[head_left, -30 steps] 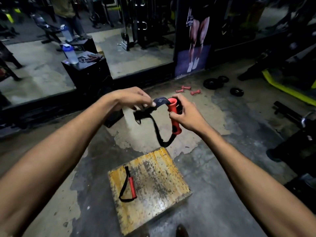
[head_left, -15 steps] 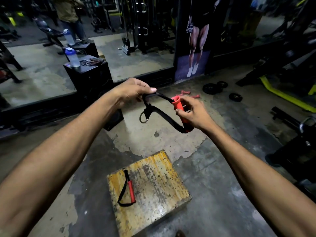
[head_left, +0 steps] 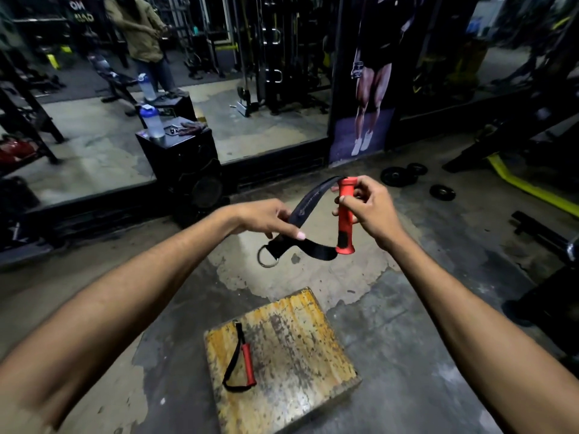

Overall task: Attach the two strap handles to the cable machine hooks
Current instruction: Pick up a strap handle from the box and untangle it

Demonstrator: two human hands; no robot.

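I hold one strap handle in the air at chest height. Its red grip (head_left: 346,220) stands nearly upright in my right hand (head_left: 371,208), pinched near the top. My left hand (head_left: 266,219) pinches the black webbing (head_left: 308,200) where the two strap ends meet. A metal ring (head_left: 267,260) hangs from the webbing just below my left hand. The second strap handle (head_left: 243,366), red grip with a black loop, lies flat on the left part of the worn yellow box (head_left: 300,349) on the floor. A cable machine (head_left: 269,54) stands far back; its hooks are not discernible.
A black speaker box (head_left: 183,158) with a shaker bottle (head_left: 152,120) stands ahead left against a mirror wall. Weight plates (head_left: 398,175) lie on the floor at right. A yellow-and-black machine frame (head_left: 529,186) fills the right side. A person (head_left: 141,36) stands far back left.
The red grip has swung from slanted to nearly upright in my right hand. The webbing is spread out between my hands and the ring now hangs below my left hand.
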